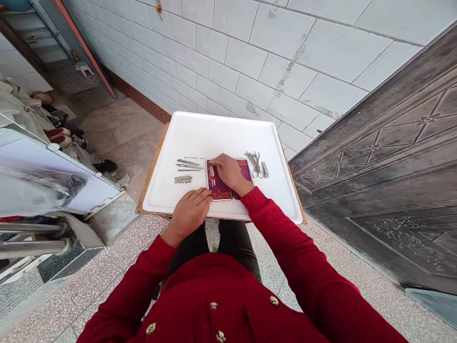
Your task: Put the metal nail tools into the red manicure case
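Observation:
An open manicure case [220, 195] with a purple-red lining lies on a white tray [223, 128]. A few slim tools [213, 175] sit under loops in its left half. My left hand [192, 208] holds the case's lower left corner, fingers close together. Reaching across the case, my right hand [228, 169] has its fingers bent together at the upper left, by the tool tops; what they pinch is hidden. Left of the case lie several thin metal tools [188, 165] and nail clippers [183, 179]. To its right are scissors and nippers [254, 164] and another nail clipper [264, 169].
The tray rests on a brown board-topped stand [153, 166] close in front of my legs. A white tiled wall [214, 57] is behind it. A dark carved door [378, 171] stands at right, and a rack with shoes [62, 136] at left.

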Demonstrator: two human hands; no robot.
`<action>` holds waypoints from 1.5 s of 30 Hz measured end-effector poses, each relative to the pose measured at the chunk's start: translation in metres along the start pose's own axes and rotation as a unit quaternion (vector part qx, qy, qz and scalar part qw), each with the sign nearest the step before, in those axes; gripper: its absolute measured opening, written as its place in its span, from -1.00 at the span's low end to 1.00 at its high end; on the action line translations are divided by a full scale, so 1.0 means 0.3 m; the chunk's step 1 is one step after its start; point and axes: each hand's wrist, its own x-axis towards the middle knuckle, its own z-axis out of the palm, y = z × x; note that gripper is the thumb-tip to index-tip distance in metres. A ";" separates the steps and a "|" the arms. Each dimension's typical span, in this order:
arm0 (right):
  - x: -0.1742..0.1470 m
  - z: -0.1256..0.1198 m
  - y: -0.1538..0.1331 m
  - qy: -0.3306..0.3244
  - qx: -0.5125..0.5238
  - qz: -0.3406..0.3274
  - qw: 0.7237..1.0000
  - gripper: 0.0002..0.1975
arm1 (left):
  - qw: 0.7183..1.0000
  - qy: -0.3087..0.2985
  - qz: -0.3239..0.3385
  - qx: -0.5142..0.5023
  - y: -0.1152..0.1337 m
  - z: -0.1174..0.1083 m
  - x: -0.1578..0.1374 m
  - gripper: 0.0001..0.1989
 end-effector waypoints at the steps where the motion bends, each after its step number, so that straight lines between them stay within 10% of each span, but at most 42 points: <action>1: -0.003 0.000 0.000 0.000 -0.008 -0.002 1.000 -0.55 | 1.000 -0.003 -0.001 -0.001 0.000 0.000 0.000 -0.73; 45: -0.037 -0.005 -0.015 -0.025 -0.092 -0.011 0.995 -0.54 | 0.999 -0.023 -0.019 -0.032 -0.004 0.008 -0.005 -0.72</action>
